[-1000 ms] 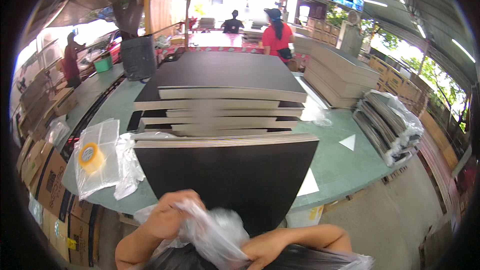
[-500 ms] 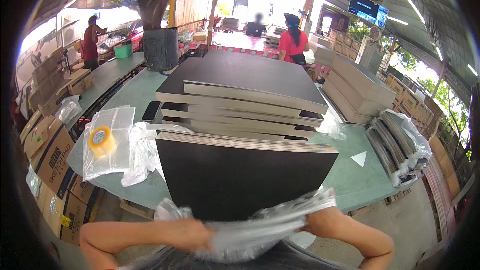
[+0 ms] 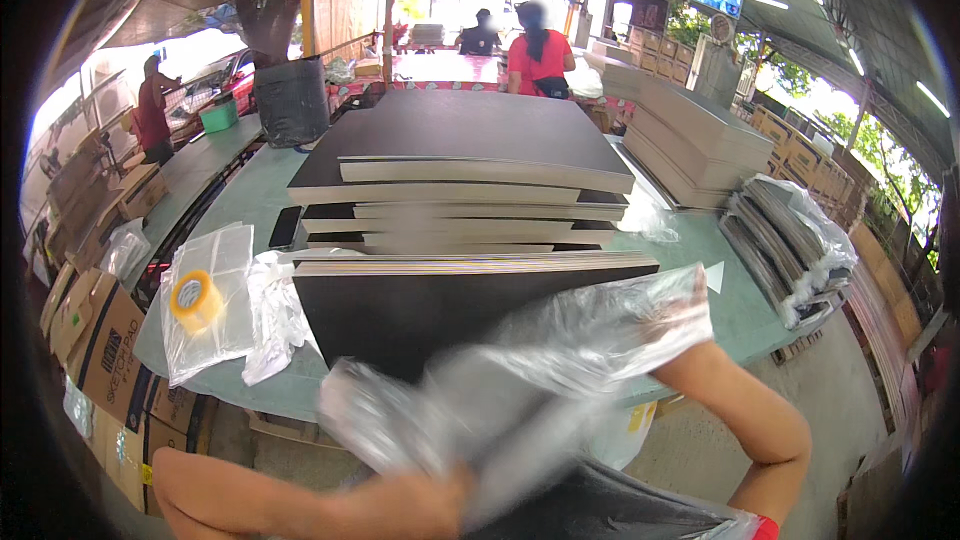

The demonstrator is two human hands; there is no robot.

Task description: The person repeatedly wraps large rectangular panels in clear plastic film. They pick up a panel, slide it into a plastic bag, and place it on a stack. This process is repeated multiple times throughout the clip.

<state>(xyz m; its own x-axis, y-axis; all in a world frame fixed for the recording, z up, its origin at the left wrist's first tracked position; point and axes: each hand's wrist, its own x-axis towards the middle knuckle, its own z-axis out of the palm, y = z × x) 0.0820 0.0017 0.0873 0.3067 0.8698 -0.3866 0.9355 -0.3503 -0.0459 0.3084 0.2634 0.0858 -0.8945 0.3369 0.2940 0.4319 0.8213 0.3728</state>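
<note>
A clear plastic bag [image 3: 590, 335] stretches, blurred by motion, between my two hands in front of the upright bundle of black boards [image 3: 380, 315]. My left hand [image 3: 425, 500] is low, near the front of my body, its fingers closed on the bag's lower end. Higher and to the right, my right hand [image 3: 680, 325] shows through the film at the bag's other end, its fingers partly veiled and seemingly closed on the plastic. The black bundle stands on edge, pale sheet edges upward, against a large stack of black-topped boards [image 3: 480, 135].
On the green table [image 3: 690, 250], a roll of tape [image 3: 196, 302] lies on clear plastic sleeves [image 3: 215, 250], near a black phone [image 3: 285, 228]. Plastic-wrapped boards [image 3: 785, 250] and a tall board stack [image 3: 690, 140] stand right. Cartons [image 3: 110, 350] are left; other people are farther back.
My right hand has moved up and right, lifting its end of the bag. My left hand has dropped lower and slightly right, so the bag now slants across the black bundle's front.
</note>
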